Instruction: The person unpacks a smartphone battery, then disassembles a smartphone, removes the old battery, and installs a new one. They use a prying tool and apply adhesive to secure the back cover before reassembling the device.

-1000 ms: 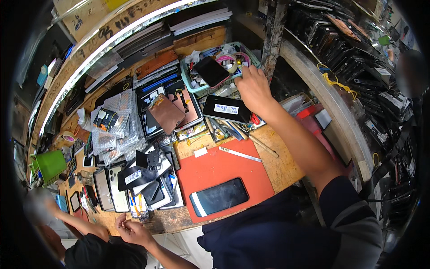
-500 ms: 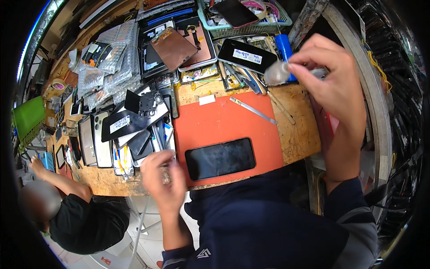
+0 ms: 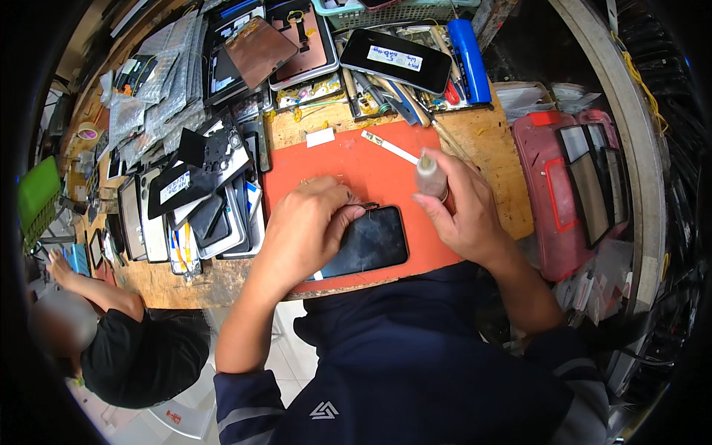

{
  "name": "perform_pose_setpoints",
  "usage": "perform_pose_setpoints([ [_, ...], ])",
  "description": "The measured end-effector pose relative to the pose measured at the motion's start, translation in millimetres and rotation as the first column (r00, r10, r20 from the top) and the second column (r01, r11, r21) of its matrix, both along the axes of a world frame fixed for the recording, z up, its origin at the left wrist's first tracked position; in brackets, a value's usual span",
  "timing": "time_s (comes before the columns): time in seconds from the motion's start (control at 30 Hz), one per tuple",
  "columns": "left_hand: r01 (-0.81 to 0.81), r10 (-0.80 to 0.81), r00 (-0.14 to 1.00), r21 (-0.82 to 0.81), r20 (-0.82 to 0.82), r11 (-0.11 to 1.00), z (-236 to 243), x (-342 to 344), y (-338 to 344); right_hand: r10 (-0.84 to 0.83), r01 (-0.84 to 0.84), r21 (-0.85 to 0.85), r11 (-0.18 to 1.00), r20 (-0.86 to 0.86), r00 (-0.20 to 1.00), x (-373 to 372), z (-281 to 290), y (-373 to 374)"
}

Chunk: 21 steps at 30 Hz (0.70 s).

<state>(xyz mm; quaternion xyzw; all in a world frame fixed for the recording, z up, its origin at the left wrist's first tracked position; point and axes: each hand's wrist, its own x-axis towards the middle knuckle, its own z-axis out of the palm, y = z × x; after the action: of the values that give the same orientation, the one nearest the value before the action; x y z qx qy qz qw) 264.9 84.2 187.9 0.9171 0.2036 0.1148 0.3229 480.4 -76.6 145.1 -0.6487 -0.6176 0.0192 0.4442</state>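
A black smartphone [image 3: 371, 241] lies screen up on the orange-red mat [image 3: 304, 165] near the table's front edge. My left hand [image 3: 311, 222] covers its left part; thumb and fingers close on its far edge, where a small dark strip shows at the fingertips. What exactly is pinched there is partly hidden. Just right of the phone and above the mat, my right hand [image 3: 467, 211] grips a small translucent bottle [image 3: 430, 178] with a pale nozzle, tilted slightly. A flat metal strip [image 3: 389, 147] rests on the mat behind the bottle.
Stacked phones and parts [image 3: 215, 193] stand left of the mat. Behind it are a labelled black phone [image 3: 393, 61], several hand tools and a blue cylinder [image 3: 469, 63]. A red plastic case [image 3: 545, 200] is at the right. Another person [image 3: 141, 348] sits at the left.
My right hand has brought the bottle down and left from the back right to beside the phone. My left hand has moved from the table's front edge onto the phone. The view has shifted.
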Motion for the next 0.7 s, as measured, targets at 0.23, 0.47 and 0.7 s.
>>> perform_pose_setpoints([
  [0.23,0.02,-0.022,0.999,-0.061,-0.031,0.998,1.8,1.7,4.4,0.076,-0.111,-0.204,0.973,-0.172,0.982,7.6,33.0,-35.4],
  [0.47,0.006,-0.012,0.997,-0.069,-0.082,0.998,6.6,3.3,4.3,0.145,-0.175,-0.277,0.945,-0.124,0.982,7.8,42.0,-49.8],
  [0.7,-0.061,0.041,0.993,-0.184,-0.112,0.981,8.2,6.4,7.6,0.114,-0.136,-0.271,0.953,-0.096,0.989,5.4,38.4,-43.8],
])
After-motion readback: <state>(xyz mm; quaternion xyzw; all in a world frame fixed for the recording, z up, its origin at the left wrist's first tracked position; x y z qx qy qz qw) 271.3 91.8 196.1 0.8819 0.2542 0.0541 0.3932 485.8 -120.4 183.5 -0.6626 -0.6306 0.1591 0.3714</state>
